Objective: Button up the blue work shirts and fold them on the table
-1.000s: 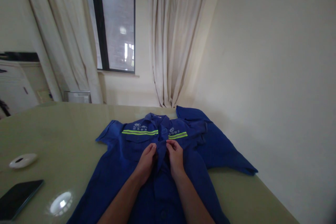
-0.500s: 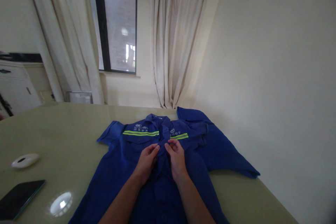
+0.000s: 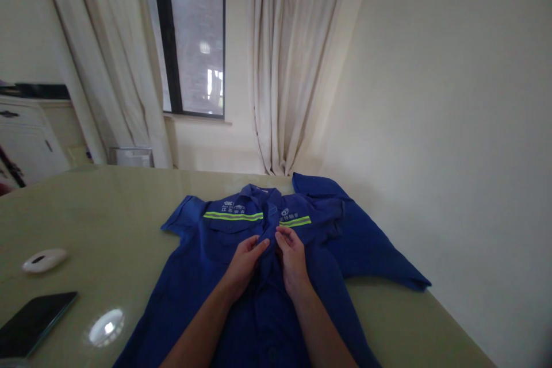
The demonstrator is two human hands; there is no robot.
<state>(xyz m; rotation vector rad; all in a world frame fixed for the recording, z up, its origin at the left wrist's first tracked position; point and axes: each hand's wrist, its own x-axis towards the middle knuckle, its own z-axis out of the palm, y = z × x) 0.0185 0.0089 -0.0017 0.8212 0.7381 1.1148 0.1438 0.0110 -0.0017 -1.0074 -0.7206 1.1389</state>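
Pinching the front of the shirt (image 3: 194,259) with the left grip (image 3: 242,264) and the right grip (image 3: 293,261), close together on either side of the opening, just below the level of the strips (image 3: 233,217). At the left, thumb laid over the cloth, fingertips partly hidden behind it; at the right, cloth edge held between thumb and forefinger. Lies under and around both grips, with the collar (image 3: 259,192) beyond them and the lower part out of view at the near side. Spread out on the surface (image 3: 116,201), near the far edge at the collar. To the left, wide bare room as far as the phone (image 3: 38,322) and a white oval object (image 3: 45,260), both well apart from the shirt. To the right, tighter: blue cloth (image 3: 375,247) meeting the right sleeve and reaching the slanting edge beside the wall (image 3: 452,126), with a bare patch on its near side. Looks deep blue and rumpled around the fingers, flatter toward the left shoulder, with pale print above yellow-green and grey strips on both chest halves, a flapped pocket at left and a dim button low on the front.
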